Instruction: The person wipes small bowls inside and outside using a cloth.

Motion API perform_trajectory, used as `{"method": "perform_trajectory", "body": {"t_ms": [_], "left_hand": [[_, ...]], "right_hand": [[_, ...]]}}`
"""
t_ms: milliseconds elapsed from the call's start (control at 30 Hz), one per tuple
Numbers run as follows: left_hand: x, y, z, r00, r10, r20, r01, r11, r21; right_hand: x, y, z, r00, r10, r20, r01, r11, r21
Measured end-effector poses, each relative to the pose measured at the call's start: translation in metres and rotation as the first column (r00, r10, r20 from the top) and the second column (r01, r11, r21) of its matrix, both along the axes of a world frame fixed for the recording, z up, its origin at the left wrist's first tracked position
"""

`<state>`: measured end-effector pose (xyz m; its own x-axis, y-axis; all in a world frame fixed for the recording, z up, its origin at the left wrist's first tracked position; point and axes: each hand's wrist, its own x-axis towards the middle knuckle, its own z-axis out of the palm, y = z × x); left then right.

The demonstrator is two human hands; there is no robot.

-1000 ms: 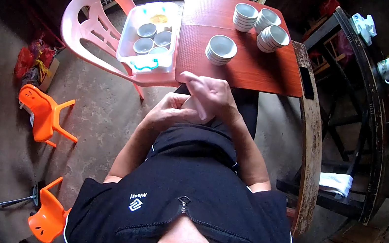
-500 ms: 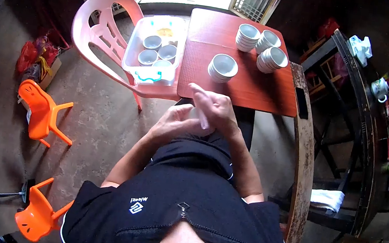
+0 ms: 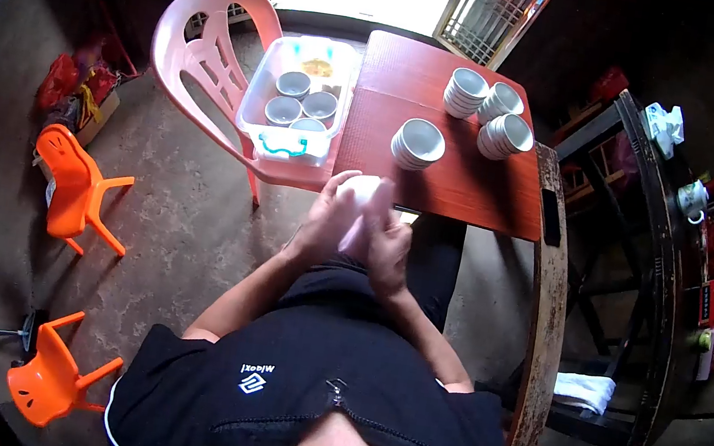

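Observation:
Just in front of the table's near edge, my left hand point(image 3: 318, 225) is closed around a small white bowl point(image 3: 360, 189), partly hidden by the fingers. My right hand point(image 3: 387, 253) presses a pale pink cloth point(image 3: 356, 239) against the bowl; its fingertips are blurred. A short stack of white bowls point(image 3: 418, 142) stands on the red table point(image 3: 396, 76) beyond my hands. Three more stacks stand farther right, among them a tilted one point(image 3: 506, 137). Left of the table, a clear plastic box point(image 3: 256, 99) holds several bowls, such as one upright grey-white bowl point(image 3: 293, 83).
A pink chair point(image 3: 168, 41) supports the box. Two orange chairs point(image 3: 78, 184) are on the floor at left. A worn wooden bench point(image 3: 545, 332) runs along the right, with a dark phone point(image 3: 550, 215) on it. A white cloth point(image 3: 584, 392) lies farther right.
The view has shifted, so the table appears lower and farther right. My hands have turned more upright, with the white bowl now showing between them and the fingers of my right hand raised.

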<state>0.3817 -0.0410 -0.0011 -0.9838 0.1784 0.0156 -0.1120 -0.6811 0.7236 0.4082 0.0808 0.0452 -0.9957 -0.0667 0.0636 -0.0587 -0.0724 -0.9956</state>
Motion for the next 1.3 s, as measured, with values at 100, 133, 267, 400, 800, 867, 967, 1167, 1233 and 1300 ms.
{"method": "perform_trajectory", "body": {"t_ms": [100, 133, 267, 400, 800, 867, 967, 1167, 1233, 1300], "left_hand": [[-0.008, -0.023, 0.008, 0.908, -0.267, 0.322, 0.202, 0.954, 0.222], [-0.003, -0.021, 0.022, 0.922, -0.15, 0.356, 0.085, 0.978, 0.192], [-0.01, -0.024, -0.008, 0.87, -0.355, 0.341, 0.175, 0.871, 0.459], [-0.008, -0.022, 0.004, 0.848, -0.448, 0.282, 0.33, 0.864, 0.379], [-0.014, -0.03, -0.007, 0.903, -0.192, 0.384, 0.089, 0.958, 0.271], [-0.013, -0.033, -0.003, 0.894, -0.232, 0.384, 0.129, 0.953, 0.275], [-0.015, -0.033, -0.012, 0.907, -0.222, 0.357, 0.12, 0.951, 0.285], [-0.008, -0.032, -0.007, 0.898, -0.145, 0.416, 0.083, 0.983, 0.162], [-0.008, -0.033, 0.004, 0.905, -0.136, 0.402, 0.089, 0.987, 0.134], [-0.009, -0.037, 0.002, 0.932, -0.121, 0.341, 0.11, 0.993, 0.054]], "right_hand": [[-0.004, 0.0, -0.025, 0.629, 0.351, -0.693, 0.17, 0.808, 0.564], [-0.002, 0.003, -0.021, 0.52, 0.458, -0.721, 0.344, 0.661, 0.667], [0.009, 0.003, -0.023, 0.734, 0.541, -0.411, -0.063, 0.657, 0.751], [-0.005, 0.002, -0.032, 0.669, 0.614, -0.418, 0.114, 0.471, 0.875], [-0.019, 0.012, -0.033, 0.49, 0.686, -0.538, 0.271, 0.467, 0.842], [-0.02, 0.005, -0.038, 0.489, 0.67, -0.558, 0.286, 0.481, 0.829], [-0.013, 0.005, -0.032, 0.692, 0.643, -0.327, -0.161, 0.579, 0.799], [-0.006, 0.005, -0.04, 0.849, 0.507, -0.151, -0.364, 0.767, 0.528], [-0.013, 0.008, -0.052, 0.582, 0.621, -0.525, 0.137, 0.562, 0.816], [-0.016, 0.008, -0.052, 0.51, 0.611, -0.606, 0.246, 0.571, 0.783]]}}
